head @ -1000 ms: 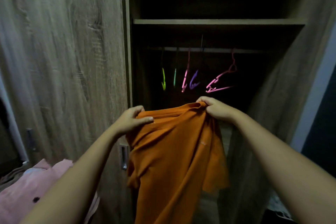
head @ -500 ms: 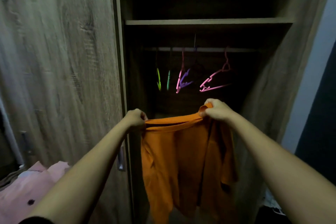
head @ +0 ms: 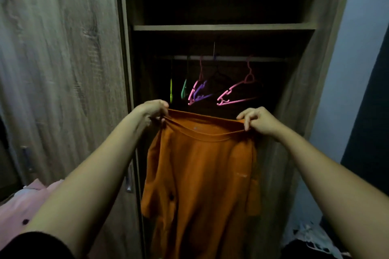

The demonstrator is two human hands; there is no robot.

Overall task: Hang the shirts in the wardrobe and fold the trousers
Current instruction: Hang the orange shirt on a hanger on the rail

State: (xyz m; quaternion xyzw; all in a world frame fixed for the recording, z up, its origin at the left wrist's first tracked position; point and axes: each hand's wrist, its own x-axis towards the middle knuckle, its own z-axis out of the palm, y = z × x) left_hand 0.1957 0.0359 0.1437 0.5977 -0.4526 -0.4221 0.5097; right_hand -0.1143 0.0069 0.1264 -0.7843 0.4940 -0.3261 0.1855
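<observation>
Pinch on orange shirt (wider now)

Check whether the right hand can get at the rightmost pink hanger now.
Probably not yet: the right hand pinches the orange shirt, so its grip is taken, though the way up to the rightmost pink hanger looks free.

A pale blue-grey wall fills the 3 o'clock side, a dark panel just beside it. Whitish crumpled clutter lies at 5 o'clock.
</observation>
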